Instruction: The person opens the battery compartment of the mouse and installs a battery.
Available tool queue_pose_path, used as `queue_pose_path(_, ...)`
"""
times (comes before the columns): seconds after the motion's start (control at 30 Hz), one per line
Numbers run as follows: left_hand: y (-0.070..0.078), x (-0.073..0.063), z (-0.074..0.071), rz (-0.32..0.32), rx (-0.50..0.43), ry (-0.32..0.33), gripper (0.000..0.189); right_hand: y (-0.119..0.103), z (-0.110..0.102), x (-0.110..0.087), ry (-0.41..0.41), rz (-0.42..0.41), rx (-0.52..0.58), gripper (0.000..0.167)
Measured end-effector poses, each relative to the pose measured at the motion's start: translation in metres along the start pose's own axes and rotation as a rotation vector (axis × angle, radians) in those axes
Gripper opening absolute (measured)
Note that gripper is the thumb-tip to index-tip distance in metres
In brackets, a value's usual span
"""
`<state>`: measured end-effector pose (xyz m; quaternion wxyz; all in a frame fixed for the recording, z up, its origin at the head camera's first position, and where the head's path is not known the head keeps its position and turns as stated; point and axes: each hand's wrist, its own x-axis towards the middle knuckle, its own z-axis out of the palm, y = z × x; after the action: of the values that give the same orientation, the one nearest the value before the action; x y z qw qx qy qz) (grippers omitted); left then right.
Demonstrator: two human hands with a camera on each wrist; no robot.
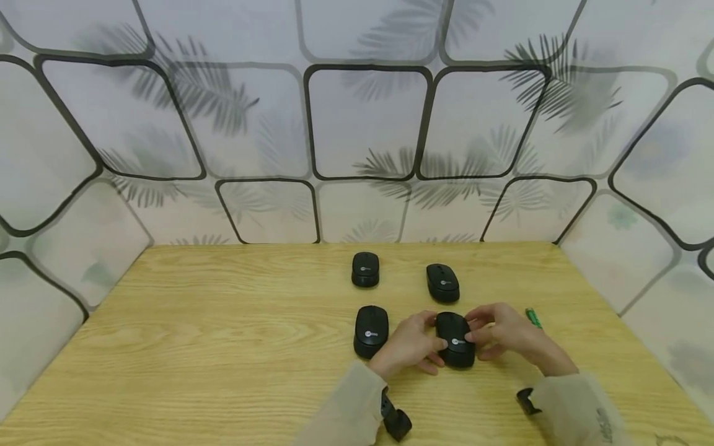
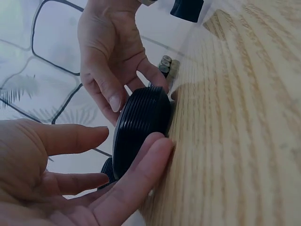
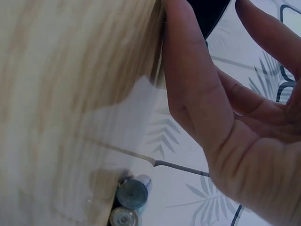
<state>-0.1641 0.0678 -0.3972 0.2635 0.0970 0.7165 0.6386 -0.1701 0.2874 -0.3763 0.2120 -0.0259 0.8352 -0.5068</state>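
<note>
A black computer mouse [image 1: 458, 353] rests on the wooden table between the two hands in the head view. My left hand [image 1: 409, 342] is at its left side, with the thumb reaching over the near edge. At its right side is my right hand [image 1: 504, 331], fingers loosely bent and fingertips at the edge. In the left wrist view the ridged side of the mouse [image 2: 141, 113] faces the camera, and the left fingers [image 2: 141, 176] lie along it, fairly straight. Only a dark corner of the mouse [image 3: 209, 14] shows beside the right fingers [image 3: 197, 80] in the right wrist view.
Three more black mice stand nearby: one left of my left hand [image 1: 370, 328], one farther back [image 1: 365, 269], one behind the handled mouse [image 1: 443, 283]. Green batteries [image 1: 533, 318] lie beyond the right hand. A patterned backdrop [image 1: 368, 124] rises behind the wooden table [image 1: 195, 334].
</note>
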Motion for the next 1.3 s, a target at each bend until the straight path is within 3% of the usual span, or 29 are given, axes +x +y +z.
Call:
queue_pose_path(0.43,0.003,-0.001,0.003,-0.024,0.002,0.109,0.061,-0.004,0.011,0.002,0.049,-0.011,0.058,0.053)
queue_pose_path(0.63,-0.001,0.001,0.002,-0.024,-0.009,0.094,0.063,-0.002,0.012,0.002,0.057,-0.013,0.065,0.057)
queue_pose_path(0.87,-0.002,0.003,-0.002,0.035,-0.022,0.131,0.061,-0.005,0.01,0.0,0.072,-0.036,0.076,0.058)
queue_pose_path(1.3,0.004,-0.003,-0.01,0.06,-0.053,0.095,0.064,-0.009,0.012,-0.001,0.04,-0.11,0.145,0.062)
